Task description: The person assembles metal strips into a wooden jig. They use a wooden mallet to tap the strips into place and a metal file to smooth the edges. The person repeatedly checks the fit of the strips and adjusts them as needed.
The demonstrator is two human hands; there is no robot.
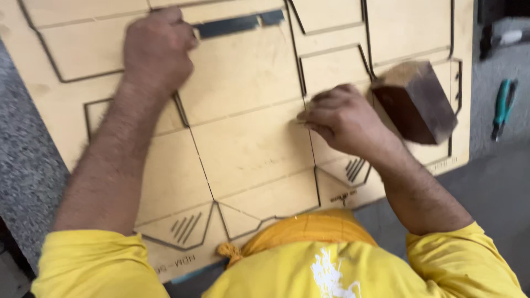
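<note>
A pale plywood board (248,143) with thin dark slots cut into it in box-pattern lines lies in front of me. My left hand (157,49) is at the board's far edge, its fingers closed on the end of a dark metal strip (237,23) that lies along a slot. My right hand (345,118) is fisted near the board's middle right and grips a dark brown wooden block (417,102), a mallet-like head that sticks out to the right of the fist, just above the board. Its handle is hidden inside the hand.
Green-handled pliers (503,107) lie on the grey surface to the right of the board. Another dark tool (499,38) lies at the top right. Speckled grey stone (27,165) runs along the left. My yellow shirt (309,265) covers the board's near edge.
</note>
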